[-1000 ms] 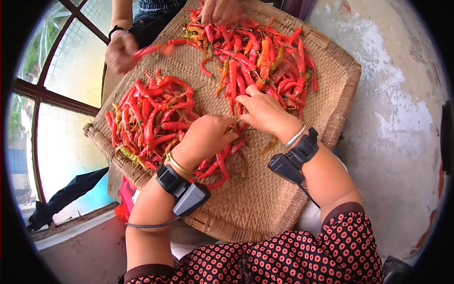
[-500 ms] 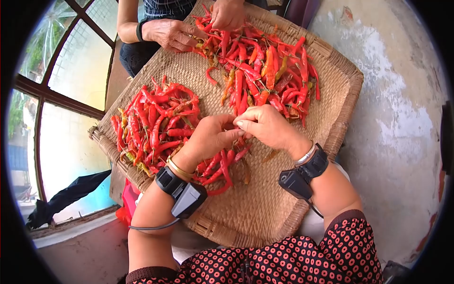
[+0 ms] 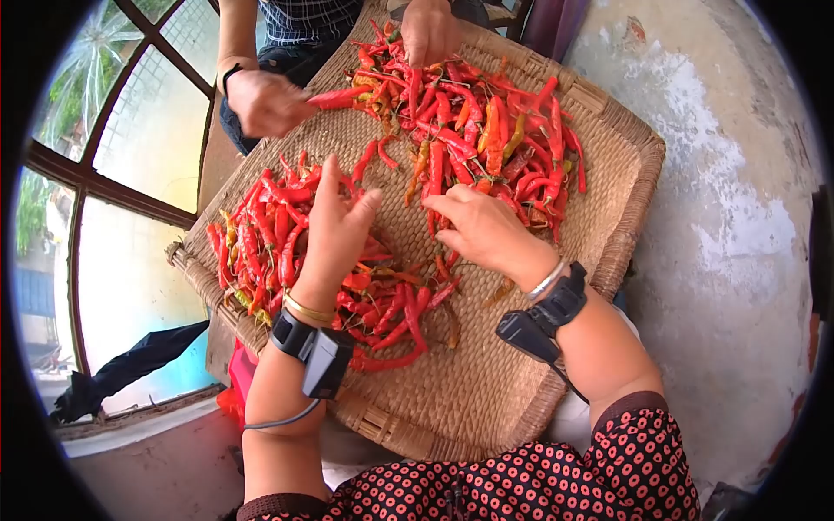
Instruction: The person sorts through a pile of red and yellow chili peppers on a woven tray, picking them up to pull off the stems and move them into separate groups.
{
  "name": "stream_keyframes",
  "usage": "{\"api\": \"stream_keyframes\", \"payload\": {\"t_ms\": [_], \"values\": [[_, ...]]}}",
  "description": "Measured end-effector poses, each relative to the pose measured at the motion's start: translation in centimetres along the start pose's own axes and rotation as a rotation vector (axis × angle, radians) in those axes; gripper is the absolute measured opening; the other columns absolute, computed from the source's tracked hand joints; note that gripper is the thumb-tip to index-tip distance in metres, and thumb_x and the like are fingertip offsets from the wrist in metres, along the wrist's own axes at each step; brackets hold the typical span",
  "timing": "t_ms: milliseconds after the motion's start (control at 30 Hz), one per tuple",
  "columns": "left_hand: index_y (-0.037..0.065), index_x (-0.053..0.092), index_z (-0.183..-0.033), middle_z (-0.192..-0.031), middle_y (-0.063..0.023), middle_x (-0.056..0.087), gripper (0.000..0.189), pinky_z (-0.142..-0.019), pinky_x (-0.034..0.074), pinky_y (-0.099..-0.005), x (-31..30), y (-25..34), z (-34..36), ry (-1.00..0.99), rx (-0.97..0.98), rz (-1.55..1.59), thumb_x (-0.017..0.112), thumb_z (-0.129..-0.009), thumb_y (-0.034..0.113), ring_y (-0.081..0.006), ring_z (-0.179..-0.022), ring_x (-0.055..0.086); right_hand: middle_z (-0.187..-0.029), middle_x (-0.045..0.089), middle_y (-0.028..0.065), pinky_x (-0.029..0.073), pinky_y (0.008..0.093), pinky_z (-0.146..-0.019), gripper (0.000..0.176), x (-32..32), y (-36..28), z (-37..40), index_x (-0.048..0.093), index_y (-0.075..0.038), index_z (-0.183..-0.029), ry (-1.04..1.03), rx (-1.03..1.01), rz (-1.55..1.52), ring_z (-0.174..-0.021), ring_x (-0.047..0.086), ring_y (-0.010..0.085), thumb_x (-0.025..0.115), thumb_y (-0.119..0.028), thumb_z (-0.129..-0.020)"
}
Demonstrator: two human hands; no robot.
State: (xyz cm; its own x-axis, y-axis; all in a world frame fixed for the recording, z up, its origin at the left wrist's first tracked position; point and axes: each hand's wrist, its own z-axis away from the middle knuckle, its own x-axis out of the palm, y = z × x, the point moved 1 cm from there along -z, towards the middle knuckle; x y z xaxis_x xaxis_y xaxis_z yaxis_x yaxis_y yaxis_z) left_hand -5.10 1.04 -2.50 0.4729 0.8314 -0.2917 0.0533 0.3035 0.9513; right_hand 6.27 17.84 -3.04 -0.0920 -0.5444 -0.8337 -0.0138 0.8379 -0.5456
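Observation:
My left hand (image 3: 332, 230) is over the left pile of red chili peppers (image 3: 278, 217), fingers stretched upward and thumb apart. A single red chili lies just beyond its fingers, apart from the thumb; I see nothing gripped. At the near edge of the larger chili pile (image 3: 486, 122), my right hand (image 3: 491, 227) has its fingers bent, with a gap between forefinger and thumb. Its fingertips are close to a few red chilies, and no chili is plainly held. Both piles lie on a woven tray (image 3: 469, 373) with a thick rim.
Across the tray, a co-worker's hand (image 3: 265, 102) holds a red chili (image 3: 340, 97); their other hand (image 3: 428, 33) is at the far pile. A framed window (image 3: 139, 234) and a folded black umbrella (image 3: 130, 369) are on the left. A stained wall (image 3: 712, 174) borders the right.
My hands, together at the tray's middle before, have separated: the left went up and left and opened, the right stays near the far pile. The co-worker's hand drew left with a chili.

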Motion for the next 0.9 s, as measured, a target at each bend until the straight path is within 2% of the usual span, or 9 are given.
{"api": "stream_keyframes", "payload": {"t_ms": [33,100,133,233,333,467,600,767,900], "values": [[-0.001,0.045,-0.122,-0.110,-0.0090,0.054,0.044,-0.068,0.047,-0.0262,0.0,-0.2,0.1,0.000,-0.001,-0.001,0.060,-0.083,0.013,-0.0144,-0.084,0.058,-0.097,0.053,0.0118,0.047,0.0382,-0.075,0.041,0.6,0.3,-0.1,0.052,-0.008,-0.114,0.000,0.000,-0.002,-0.088,0.056,0.0293,0.064,-0.014,-0.075],[-0.001,0.048,-0.118,-0.113,-0.0152,0.054,0.048,-0.081,0.047,-0.0343,0.5,0.9,1.0,0.026,0.644,-0.640,0.066,-0.076,0.014,-0.0268,-0.096,0.058,-0.097,0.051,0.0124,0.046,0.0389,-0.075,0.043,1.5,0.6,-0.2,0.051,-0.009,-0.114,-0.003,0.006,0.115,-0.088,0.055,0.0308,0.065,-0.015,-0.074],[0.001,0.053,-0.113,-0.116,-0.0205,0.052,0.046,-0.089,0.043,-0.0381,0.6,1.3,1.9,-0.113,0.460,-0.639,0.067,-0.071,0.014,-0.0350,-0.107,0.052,-0.097,0.051,0.0124,0.046,0.0389,-0.075,0.043,1.7,0.6,-0.2,0.051,-0.009,-0.114,-0.002,0.002,0.113,-0.088,0.055,0.0308,0.065,-0.015,-0.074],[0.003,0.059,-0.100,-0.105,-0.0131,0.058,0.034,-0.077,0.048,-0.0371,0.6,3.0,3.5,-0.276,0.290,-0.925,0.068,-0.071,0.018,-0.0313,-0.091,0.058,-0.097,0.048,0.0131,0.046,0.0393,-0.076,0.045,1.7,0.8,-0.2,0.050,-0.008,-0.113,0.018,-0.002,0.140,-0.088,0.054,0.0315,0.067,-0.016,-0.073],[0.005,0.060,-0.098,-0.095,-0.0092,0.061,0.032,-0.073,0.048,-0.0364,-1.1,3.6,4.0,-0.025,0.362,-0.996,0.068,-0.071,0.021,-0.0284,-0.086,0.059,-0.093,0.050,0.0132,0.046,0.0397,-0.075,0.040,2.0,1.5,-0.5,0.053,-0.006,-0.108,0.006,0.032,0.073,-0.086,0.055,0.0313,0.066,-0.017,-0.073],[0.010,0.057,-0.102,-0.105,-0.0074,0.055,0.040,-0.081,0.041,-0.0403,-3.8,3.6,3.5,0.253,0.486,-1.197,0.070,-0.067,0.025,-0.0278,-0.094,0.050,-0.088,0.053,0.0153,0.046,0.0415,-0.074,0.029,1.5,1.2,-0.6,0.057,-0.002,-0.097,0.069,0.041,-0.032,-0.082,0.057,0.0332,0.064,-0.018,-0.074],[0.012,0.052,-0.117,-0.120,-0.0079,0.047,0.057,-0.085,0.039,-0.0469,-3.9,2.8,3.1,0.050,0.188,-1.312,0.073,-0.065,0.025,-0.0319,-0.101,0.047,-0.090,0.055,0.0170,0.047,0.0429,-0.074,0.028,1.4,1.1,-0.6,0.058,-0.003,-0.099,0.110,0.042,-0.138,-0.083,0.057,0.0344,0.063,-0.018,-0.075],[0.012,0.055,-0.111,-0.105,-0.0045,0.055,0.049,-0.080,0.040,-0.0425,-3.0,1.7,2.8,-0.061,0.353,-1.324,0.070,-0.065,0.018,-0.0284,-0.094,0.050,-0.093,0.052,0.0142,0.046,0.0391,-0.074,0.041,1.8,0.6,-0.1,0.053,-0.006,-0.113,-0.055,0.094,-0.031,-0.086,0.056,0.0314,0.063,-0.015,-0.074],[0.012,0.061,-0.097,-0.091,-0.0051,0.058,0.027,-0.070,0.045,-0.0389,-1.5,0.8,2.8,-0.141,0.457,-1.305,0.059,-0.070,0.012,-0.0273,-0.083,0.053,-0.089,0.052,0.0135,0.047,0.0390,-0.072,0.029,2.4,1.0,-0.2,0.059,-0.006,-0.102,0.064,0.023,-0.020,-0.084,0.056,0.0311,0.062,-0.013,-0.074]]}}
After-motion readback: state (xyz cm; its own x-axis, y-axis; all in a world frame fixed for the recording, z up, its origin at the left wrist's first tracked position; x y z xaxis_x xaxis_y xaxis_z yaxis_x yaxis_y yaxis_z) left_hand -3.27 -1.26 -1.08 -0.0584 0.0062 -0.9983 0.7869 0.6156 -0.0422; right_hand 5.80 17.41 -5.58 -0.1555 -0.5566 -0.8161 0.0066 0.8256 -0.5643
